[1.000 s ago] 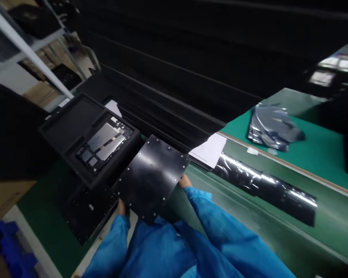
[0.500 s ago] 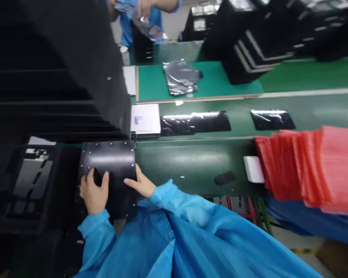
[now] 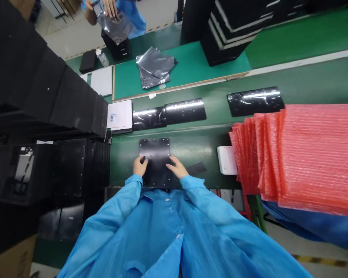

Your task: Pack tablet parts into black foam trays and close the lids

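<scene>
**Your left hand (image 3: 140, 166) and right hand (image 3: 176, 168) rest apart on the black panel (image 3: 156, 148)**

Your hands sit on the panel's near half, one toward each side edge, with a gap of bare black surface between them. Your fingers curl slightly over the surface, but you can't tell from this view whether they're gripping or only resting. The panel lies flat and square-on at the near edge of the green workbench (image 3: 203, 146), with small light fasteners or holes around its border. Your blue smock sleeves (image 3: 113, 208) reach to your wrists just below it.

A dark strip (image 3: 196, 168) lies just beyond your right hand, and a white pad (image 3: 226, 160) sits farther right beside a stack of red bubble-wrap bags (image 3: 316, 154). Black glossy sleeves (image 3: 169, 114) lie across the bench ahead, next to a sheet of paper (image 3: 119, 114). To your left rises a stack of black foam trays (image 3: 46, 85). Past the bench, a silver bag (image 3: 153, 67) lies on a green mat (image 3: 179, 67), while a co-worker's hands (image 3: 110, 5) hold another bag (image 3: 114, 25).
</scene>
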Action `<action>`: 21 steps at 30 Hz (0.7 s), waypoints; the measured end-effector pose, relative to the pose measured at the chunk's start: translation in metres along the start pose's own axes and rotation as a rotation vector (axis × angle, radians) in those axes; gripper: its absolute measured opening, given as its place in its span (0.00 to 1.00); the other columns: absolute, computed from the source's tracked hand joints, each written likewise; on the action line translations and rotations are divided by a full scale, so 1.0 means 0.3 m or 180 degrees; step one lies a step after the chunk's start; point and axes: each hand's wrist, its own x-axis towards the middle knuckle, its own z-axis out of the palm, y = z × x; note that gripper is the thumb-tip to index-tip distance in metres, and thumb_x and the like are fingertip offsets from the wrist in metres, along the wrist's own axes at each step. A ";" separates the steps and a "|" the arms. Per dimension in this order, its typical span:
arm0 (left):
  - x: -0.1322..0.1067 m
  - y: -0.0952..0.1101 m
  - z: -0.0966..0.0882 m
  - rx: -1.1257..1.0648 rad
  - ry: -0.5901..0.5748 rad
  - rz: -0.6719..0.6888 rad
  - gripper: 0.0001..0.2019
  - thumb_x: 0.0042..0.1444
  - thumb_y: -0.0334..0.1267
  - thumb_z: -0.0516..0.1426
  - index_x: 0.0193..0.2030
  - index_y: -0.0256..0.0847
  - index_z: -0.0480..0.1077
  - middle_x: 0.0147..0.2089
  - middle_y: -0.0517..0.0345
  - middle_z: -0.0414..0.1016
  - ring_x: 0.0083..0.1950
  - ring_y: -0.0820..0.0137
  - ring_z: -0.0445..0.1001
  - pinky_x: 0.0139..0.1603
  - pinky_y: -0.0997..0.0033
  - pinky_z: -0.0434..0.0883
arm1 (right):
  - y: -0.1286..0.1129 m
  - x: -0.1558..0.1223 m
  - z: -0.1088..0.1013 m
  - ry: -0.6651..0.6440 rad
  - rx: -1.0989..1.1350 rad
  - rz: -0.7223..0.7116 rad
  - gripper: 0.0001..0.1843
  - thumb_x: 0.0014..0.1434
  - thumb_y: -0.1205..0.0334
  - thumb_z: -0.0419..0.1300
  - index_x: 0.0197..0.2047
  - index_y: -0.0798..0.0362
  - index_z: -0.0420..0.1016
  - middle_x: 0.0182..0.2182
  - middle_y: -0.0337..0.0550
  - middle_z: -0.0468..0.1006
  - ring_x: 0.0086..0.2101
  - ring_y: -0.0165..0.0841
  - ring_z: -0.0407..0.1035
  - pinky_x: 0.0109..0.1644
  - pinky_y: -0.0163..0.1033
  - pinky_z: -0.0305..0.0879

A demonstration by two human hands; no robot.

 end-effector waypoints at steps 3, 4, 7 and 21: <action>-0.112 0.016 0.106 0.1074 -0.0524 0.0441 0.31 0.48 0.44 0.62 0.60 0.41 0.65 0.71 0.44 0.52 0.72 0.53 0.47 0.69 0.50 0.49 | 0.112 -0.107 -0.180 -0.0262 -0.1428 -0.0268 0.41 0.50 0.52 0.64 0.66 0.50 0.59 0.65 0.54 0.56 0.64 0.54 0.47 0.64 0.61 0.48; -0.146 0.021 0.147 0.1550 -0.0747 0.0520 0.38 0.48 0.48 0.62 0.65 0.41 0.59 0.73 0.43 0.44 0.73 0.50 0.40 0.68 0.44 0.46 | 0.141 -0.139 -0.229 -0.0367 -0.1867 -0.0352 0.40 0.49 0.54 0.66 0.64 0.49 0.61 0.66 0.53 0.55 0.64 0.56 0.46 0.64 0.63 0.47; -0.209 0.033 0.254 0.2604 -0.1099 0.0509 0.55 0.42 0.55 0.64 0.71 0.37 0.42 0.73 0.34 0.30 0.72 0.40 0.28 0.65 0.32 0.41 | 0.161 -0.167 -0.301 -0.0606 -0.2672 -0.0515 0.28 0.55 0.59 0.63 0.59 0.49 0.67 0.62 0.54 0.61 0.61 0.53 0.53 0.62 0.62 0.49; -0.190 -0.012 0.320 0.3015 -0.0889 0.0448 0.61 0.40 0.61 0.62 0.72 0.30 0.36 0.72 0.25 0.31 0.71 0.34 0.30 0.64 0.31 0.37 | -0.023 0.116 -0.139 -0.1364 -0.2950 -0.0735 0.19 0.58 0.56 0.61 0.49 0.60 0.67 0.46 0.60 0.72 0.47 0.45 0.69 0.47 0.42 0.65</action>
